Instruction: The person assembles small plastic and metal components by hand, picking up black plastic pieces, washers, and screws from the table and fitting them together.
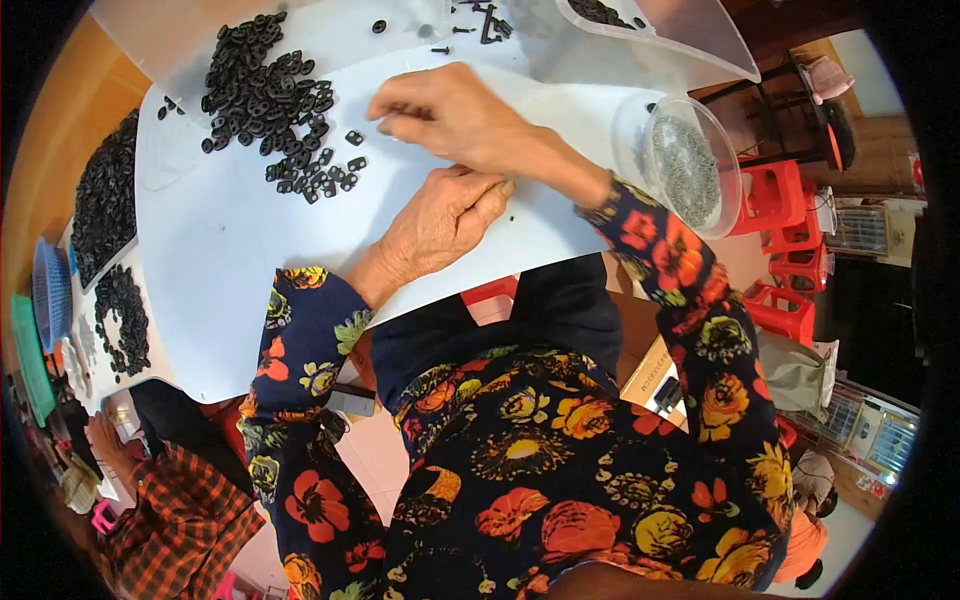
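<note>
My left hand (445, 222) rests at the near part of the white tabletop (230, 300), its fingers curled and the thumb pressed in. Whatever they hold, if anything, is hidden. Above it my right hand (450, 115) reaches across to the left, blurred by motion; its fingers are bent and I cannot make out anything in them. Left of the right hand lies a heap of small black oval parts with holes (265, 95). Several similar black pieces (320, 178) are scattered at the heap's near end, closest to both hands.
A clear round tub (728, 190) of tiny metal pieces stands at right. Translucent trays (690, 45) line the far side, near black screws (490, 25). More black parts (105, 190) and a blue basket (50, 290) are at left. A person in a checked shirt (185, 510) sits lower left; red stools (775, 195) stand right.
</note>
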The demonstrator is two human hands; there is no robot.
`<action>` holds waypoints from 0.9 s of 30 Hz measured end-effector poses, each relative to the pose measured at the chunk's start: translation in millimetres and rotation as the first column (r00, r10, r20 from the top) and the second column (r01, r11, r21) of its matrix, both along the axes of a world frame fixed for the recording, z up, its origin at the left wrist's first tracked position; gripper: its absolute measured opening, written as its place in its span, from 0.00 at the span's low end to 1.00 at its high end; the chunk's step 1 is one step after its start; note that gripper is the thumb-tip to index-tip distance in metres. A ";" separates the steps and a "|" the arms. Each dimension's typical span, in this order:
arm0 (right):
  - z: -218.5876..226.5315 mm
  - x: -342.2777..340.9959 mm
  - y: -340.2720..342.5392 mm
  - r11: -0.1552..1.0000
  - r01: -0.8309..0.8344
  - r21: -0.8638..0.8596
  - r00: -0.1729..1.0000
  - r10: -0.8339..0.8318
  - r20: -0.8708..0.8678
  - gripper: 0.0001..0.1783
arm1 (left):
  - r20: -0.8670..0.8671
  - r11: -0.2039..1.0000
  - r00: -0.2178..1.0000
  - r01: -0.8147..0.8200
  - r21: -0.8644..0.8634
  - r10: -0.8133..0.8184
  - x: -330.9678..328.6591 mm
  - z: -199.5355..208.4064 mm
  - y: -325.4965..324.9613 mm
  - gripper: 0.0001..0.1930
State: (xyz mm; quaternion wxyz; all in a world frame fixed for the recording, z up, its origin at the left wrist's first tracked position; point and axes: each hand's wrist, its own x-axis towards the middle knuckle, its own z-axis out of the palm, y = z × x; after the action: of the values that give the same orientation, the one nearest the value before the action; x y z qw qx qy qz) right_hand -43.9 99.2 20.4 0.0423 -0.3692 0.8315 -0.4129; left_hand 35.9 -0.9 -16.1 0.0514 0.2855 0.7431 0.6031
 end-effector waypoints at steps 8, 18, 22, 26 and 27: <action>-13.6 -30.0 -41.4 0.909 -0.266 0.322 0.923 0.337 -0.188 0.08 | -0.021 0.999 1.000 0.018 -0.037 -0.018 -4.0 5.3 1.4 0.10; -7.0 -25.0 -45.5 0.897 -0.161 0.411 0.979 0.197 -0.047 0.06 | 0.078 1.000 0.997 -0.012 0.015 0.011 -5.1 2.7 2.6 0.10; -8.5 -22.2 -40.0 0.896 -0.155 0.417 0.985 0.172 -0.005 0.07 | 0.078 0.998 0.997 -0.016 0.053 0.011 -5.3 -3.2 6.2 0.09; -11.0 -19.1 -29.7 0.919 -0.155 0.363 0.984 0.175 -0.023 0.07 | -0.025 0.998 0.999 -0.021 0.061 0.023 -4.9 -5.5 8.4 0.09; -11.8 -18.7 -27.3 0.924 -0.143 0.354 0.982 0.176 -0.063 0.07 | -0.014 0.998 1.000 -0.023 0.051 0.023 -4.0 -4.6 7.2 0.09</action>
State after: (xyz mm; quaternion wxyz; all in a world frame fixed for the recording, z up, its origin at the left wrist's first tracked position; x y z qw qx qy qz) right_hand -62.6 72.0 8.6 0.1013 -0.4414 0.8596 -0.2368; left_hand 31.9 6.4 -20.7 0.0316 0.2827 0.7312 0.6200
